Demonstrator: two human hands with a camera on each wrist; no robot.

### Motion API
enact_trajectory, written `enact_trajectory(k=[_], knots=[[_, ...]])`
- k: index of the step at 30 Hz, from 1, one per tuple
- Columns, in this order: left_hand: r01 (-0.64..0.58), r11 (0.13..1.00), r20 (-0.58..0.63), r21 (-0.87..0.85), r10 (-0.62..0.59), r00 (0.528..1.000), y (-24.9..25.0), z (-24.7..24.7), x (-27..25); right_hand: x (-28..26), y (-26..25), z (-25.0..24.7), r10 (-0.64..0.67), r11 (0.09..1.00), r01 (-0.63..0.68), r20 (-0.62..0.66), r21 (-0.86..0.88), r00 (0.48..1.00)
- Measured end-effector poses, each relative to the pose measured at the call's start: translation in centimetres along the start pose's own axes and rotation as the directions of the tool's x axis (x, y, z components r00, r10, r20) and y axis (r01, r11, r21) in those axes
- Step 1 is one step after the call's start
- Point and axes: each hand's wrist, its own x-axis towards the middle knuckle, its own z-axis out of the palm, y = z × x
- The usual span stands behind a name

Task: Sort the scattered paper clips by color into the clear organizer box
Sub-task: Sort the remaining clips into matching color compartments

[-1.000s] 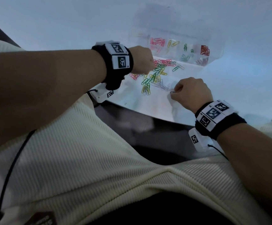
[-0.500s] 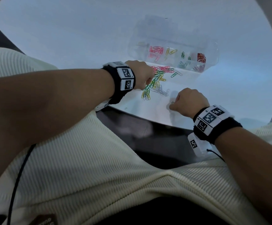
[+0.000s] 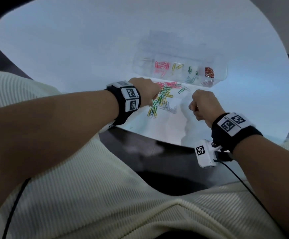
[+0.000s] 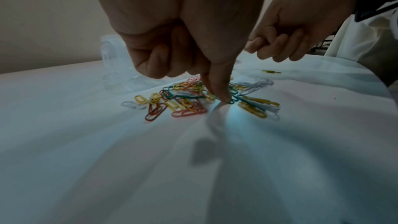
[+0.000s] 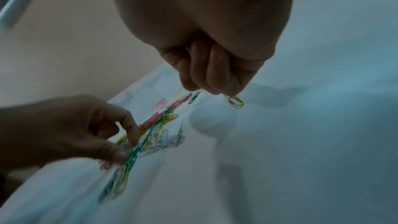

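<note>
The right hand (image 3: 204,106) has lifted, pinching what seems a yellow clip (image 5: 235,102) for the far organizer box (image 3: 225,75), while the left hand (image 3: 146,90) pins a green clip (image 4: 230,102) with one straight forefinger (image 4: 217,81).

Shows a white round table (image 3: 71,49) across the far half, its near edge curving above a dark floor (image 3: 157,169). Fills the near half with cream ribbed clothing (image 3: 105,204). Backs the left wrist view with a beige wall (image 4: 43,14).

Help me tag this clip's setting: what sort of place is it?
Likely an indoor tabletop workstation: a rounded white table, a clear organizer box and a pile of coloured paper clips, with a plain wall behind.
</note>
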Motion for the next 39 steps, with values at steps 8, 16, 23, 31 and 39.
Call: enact_trajectory(k=[8, 16, 23, 31, 39], knots=[[0.041, 0.999, 0.074, -0.023, -0.039, 0.996, -0.5, -0.4, 0.0, 2.0, 0.3, 1.3, -0.314, 0.715, 0.254, 0.027, -0.651, 0.949], [0.006, 0.905, -0.086, -0.425, -0.047, 0.995, -0.5, -2.0, 0.1, 1.7, 0.2, -0.3, -0.258, 0.722, 0.171, -0.031, -0.670, 0.966], [-0.019, 0.790, -0.199, -0.612, -0.131, 0.971, 0.8, -4.5, -0.4, 0.4, 0.3, 0.4, -0.205, 0.597, 0.100, -0.030, -0.796, 0.978], [-0.024, 0.672, -0.164, -0.740, -0.146, 0.975, 2.7, -5.2, -0.8, -1.3, 1.0, 0.7, -0.124, 0.703, 0.117, 0.041, -0.702, 0.991], [0.031, 0.384, -0.036, -0.923, -0.167, 0.985, 5.8, -6.7, -0.2, -1.2, -2.3, -2.7, -0.007, 0.866, -0.076, 0.164, 0.495, 0.986]])
